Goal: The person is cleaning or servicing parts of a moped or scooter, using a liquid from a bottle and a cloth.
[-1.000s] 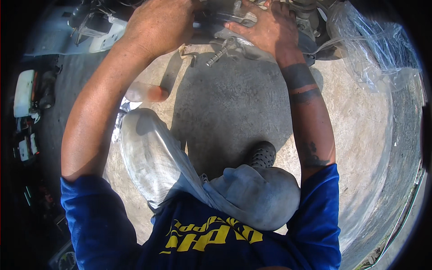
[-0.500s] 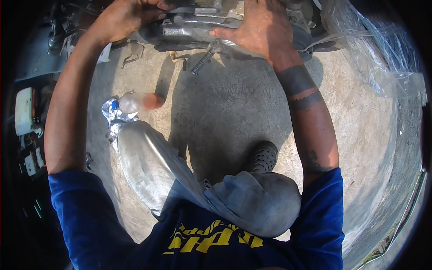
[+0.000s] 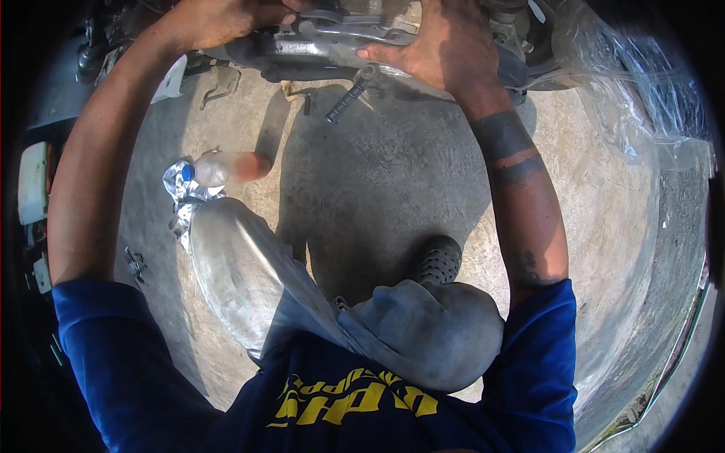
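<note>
Grey machinery [image 3: 302, 51] is touched by the right hand [image 3: 457, 51], thumb outstretched. Whether this or the left hand [image 3: 223, 21] is clamped cannot be told.

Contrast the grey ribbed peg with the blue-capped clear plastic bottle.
The grey ribbed peg looks slimmer than the blue-capped clear plastic bottle. The peg is grey; the bottle is partly see-through, orange at the end opposite its cap. The peg juts from the dark machine; the bottle is on the concrete floor. Both are elongated.

Sunlit concrete floor [image 3: 596, 226], broad dark shadow [image 3: 377, 181]
</note>
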`<state>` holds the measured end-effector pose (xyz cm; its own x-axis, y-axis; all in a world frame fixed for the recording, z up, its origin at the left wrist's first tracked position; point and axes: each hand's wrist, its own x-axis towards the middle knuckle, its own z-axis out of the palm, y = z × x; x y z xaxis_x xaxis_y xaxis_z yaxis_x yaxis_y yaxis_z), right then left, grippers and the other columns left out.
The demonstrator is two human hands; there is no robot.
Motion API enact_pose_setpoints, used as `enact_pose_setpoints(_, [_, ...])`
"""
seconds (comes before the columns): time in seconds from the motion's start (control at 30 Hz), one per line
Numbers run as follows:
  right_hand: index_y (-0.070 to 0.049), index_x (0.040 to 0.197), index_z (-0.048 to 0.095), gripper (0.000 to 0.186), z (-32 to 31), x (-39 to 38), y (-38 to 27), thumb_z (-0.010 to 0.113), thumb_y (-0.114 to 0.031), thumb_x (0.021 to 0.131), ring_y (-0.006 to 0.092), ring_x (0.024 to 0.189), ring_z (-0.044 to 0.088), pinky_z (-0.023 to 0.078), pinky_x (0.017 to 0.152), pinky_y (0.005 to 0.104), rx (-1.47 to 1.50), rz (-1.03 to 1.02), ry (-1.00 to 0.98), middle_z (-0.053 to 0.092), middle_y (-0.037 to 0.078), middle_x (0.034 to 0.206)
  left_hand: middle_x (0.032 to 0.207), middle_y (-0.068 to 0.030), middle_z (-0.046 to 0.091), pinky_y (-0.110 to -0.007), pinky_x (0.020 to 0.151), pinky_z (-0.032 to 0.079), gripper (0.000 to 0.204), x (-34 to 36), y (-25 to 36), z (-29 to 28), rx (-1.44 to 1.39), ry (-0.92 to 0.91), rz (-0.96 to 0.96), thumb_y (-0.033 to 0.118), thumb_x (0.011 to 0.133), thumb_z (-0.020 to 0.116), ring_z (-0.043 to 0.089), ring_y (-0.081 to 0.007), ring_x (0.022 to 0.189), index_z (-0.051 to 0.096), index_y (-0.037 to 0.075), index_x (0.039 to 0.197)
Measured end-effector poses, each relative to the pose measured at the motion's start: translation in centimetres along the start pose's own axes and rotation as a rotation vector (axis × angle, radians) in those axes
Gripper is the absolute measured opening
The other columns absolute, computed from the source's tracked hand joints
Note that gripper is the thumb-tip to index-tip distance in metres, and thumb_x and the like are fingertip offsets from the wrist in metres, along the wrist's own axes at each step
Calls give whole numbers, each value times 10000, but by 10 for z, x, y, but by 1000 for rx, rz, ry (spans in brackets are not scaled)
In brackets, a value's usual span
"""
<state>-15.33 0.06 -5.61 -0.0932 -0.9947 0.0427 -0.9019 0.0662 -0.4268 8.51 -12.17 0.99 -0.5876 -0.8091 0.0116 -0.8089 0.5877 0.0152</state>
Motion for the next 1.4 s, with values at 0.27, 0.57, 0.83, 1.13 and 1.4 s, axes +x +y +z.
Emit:
enact_pose_setpoints(0.27, [49,1494,210,1200,28,5,31,774,-628,678,429,1403,297,254,1177,469,381,-148,0,319,297,1491,973,-149,721,-429,791,557,250,-6,37,-4,43,13,22,111,899,607,708,-274,857,691,56,1127])
enact_pose_setpoints(0.57, [-186,1430,490,907,17,1,15,749,-649,694,477,1358,346,342,1125,516,24,-91,-5,253,330,1512,959,-142,728,-413,818,570,223,-23,71,-22,128,1,90,119,913,609,719,-261,843,706,75,1109])
enact_pose_setpoints(0.83, [-207,1422,506,883,5,-2,24,700,-684,704,485,1416,253,276,1161,517,7,-187,54,221,345,1527,959,-132,734,-400,808,562,219,-29,61,-4,198,103,-9,136,936,600,720,-257,849,706,68,1116])
enact_pose_setpoints(1.13, [-253,1285,653,855,27,12,26,724,-766,605,377,1251,475,377,1065,547,-36,-332,330,549,220,1270,934,-140,730,-410,788,554,252,-16,68,3,116,49,-60,173,923,595,713,-291,839,708,85,1130])
enact_pose_setpoints(1.4, [-243,1283,656,823,25,7,23,744,-724,621,331,1216,498,406,1036,485,36,-245,292,559,177,1231,951,-152,716,-447,827,552,234,-36,102,-41,449,-94,-179,118,864,587,690,-339,924,715,89,1057])
